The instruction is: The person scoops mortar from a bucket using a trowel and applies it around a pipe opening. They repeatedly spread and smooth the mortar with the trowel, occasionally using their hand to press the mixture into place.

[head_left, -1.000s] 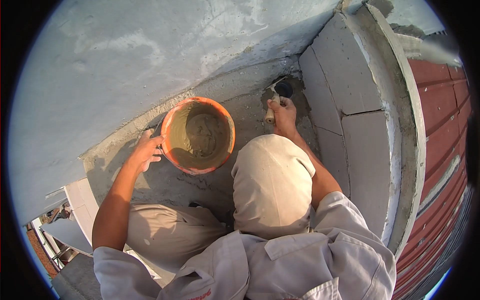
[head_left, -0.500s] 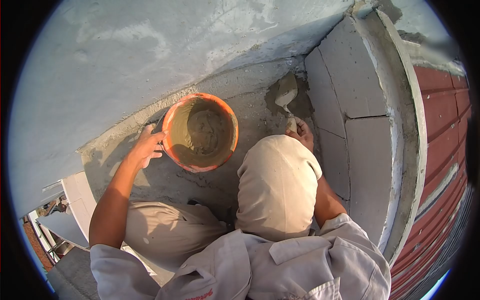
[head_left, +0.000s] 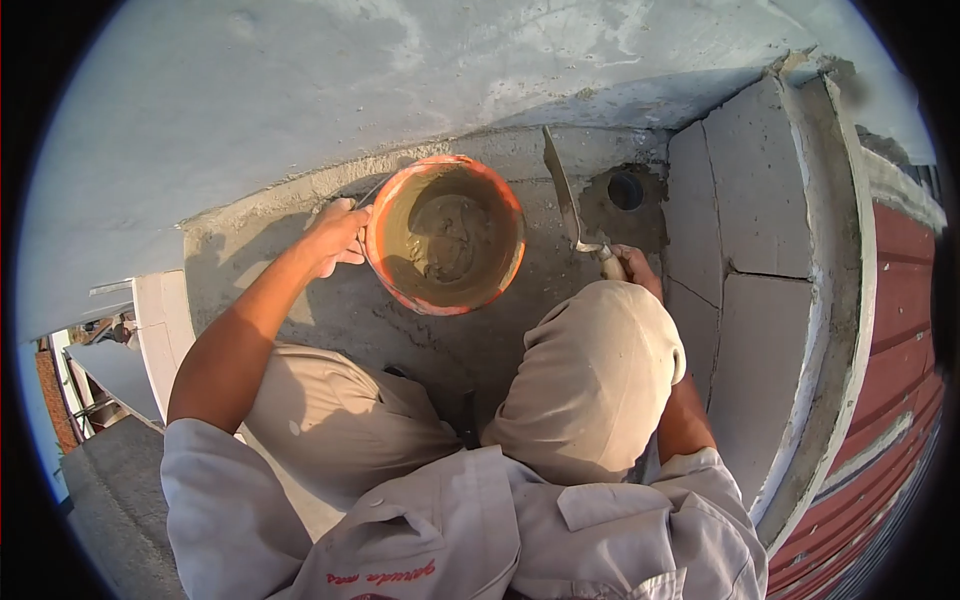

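Note:
An orange bucket (head_left: 512, 225) with grey wet mortar (head_left: 447, 238) inside stands on the rough floor. My left hand (head_left: 342, 236) grips its left rim, fingers bent over the edge. In my right hand (head_left: 636, 268) is the wooden handle of a trowel (head_left: 566, 190); its blade is turned edge-on and points up and away, between the bucket and a patch of wet mortar. A round dark hole (head_left: 625, 190) shows in that patch. My right knee hides part of the right forearm.
A grey plastered wall (head_left: 330, 90) runs along the far side. Pale blocks (head_left: 765, 340) form a low wall at the right, with a red corrugated roof (head_left: 880, 400) beyond. My bent knees are close to the bucket.
The trowel has lifted off the mortar patch and turned on edge, uncovering the round hole. The camera view has shifted; my left hand is still at the bucket rim.

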Tool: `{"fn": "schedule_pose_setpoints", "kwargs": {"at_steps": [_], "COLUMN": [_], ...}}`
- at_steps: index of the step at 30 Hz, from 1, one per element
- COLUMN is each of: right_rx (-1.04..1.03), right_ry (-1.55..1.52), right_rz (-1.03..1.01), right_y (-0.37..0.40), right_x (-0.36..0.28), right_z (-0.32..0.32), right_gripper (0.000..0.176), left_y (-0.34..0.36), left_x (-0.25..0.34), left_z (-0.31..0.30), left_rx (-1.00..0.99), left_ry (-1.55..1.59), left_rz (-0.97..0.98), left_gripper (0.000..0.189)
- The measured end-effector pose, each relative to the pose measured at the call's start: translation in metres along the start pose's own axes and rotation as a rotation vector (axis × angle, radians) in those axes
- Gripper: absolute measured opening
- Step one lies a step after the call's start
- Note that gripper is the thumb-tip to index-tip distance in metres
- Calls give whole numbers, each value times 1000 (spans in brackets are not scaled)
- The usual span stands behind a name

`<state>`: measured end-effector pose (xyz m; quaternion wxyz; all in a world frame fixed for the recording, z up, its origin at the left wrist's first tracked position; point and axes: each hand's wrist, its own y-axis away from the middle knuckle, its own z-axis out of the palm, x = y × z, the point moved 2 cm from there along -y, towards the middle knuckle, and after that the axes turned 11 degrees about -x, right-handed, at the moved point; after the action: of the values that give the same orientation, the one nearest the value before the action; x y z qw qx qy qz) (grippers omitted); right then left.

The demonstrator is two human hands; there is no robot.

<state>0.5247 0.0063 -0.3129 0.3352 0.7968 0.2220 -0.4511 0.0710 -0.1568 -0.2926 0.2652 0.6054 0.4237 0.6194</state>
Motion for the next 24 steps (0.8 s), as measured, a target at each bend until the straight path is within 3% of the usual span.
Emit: {"fn": "schedule_pose_setpoints", "kwargs": {"at_steps": [3,6,13,16,17,20,24], "right_rx": [-151,-250,-50,-28,-58,-84,-103], "right_ry": [432,924,1225,1257,1321,1443,1571], "right_rz": [-128,-420,-181,-322,-309,-335,-471], "right_y": [-2,-8,13,3,-5,-30,-53], "right_x": [-35,-51,-114,-144,-149,-154,-152], "right_z": [-9,-21,-89,-86,-80,-55,-26], "right_gripper": [47,44,40,39,26,13,11], "left_y": [-3,5,19,21,24,26,33], "left_x": [5,16,48,64,69,75,78], "left_z": [4,17,47,64,74,91,98], "left_rx": [-52,-26,-160,-265,-263,-309,-322], "left_ry": [-42,-31,-37,-45,-33,-85,-112], "left_rz": [15,49,186,266,284,312,297], "left_gripper": [64,45,35,34,33,33,35]}}
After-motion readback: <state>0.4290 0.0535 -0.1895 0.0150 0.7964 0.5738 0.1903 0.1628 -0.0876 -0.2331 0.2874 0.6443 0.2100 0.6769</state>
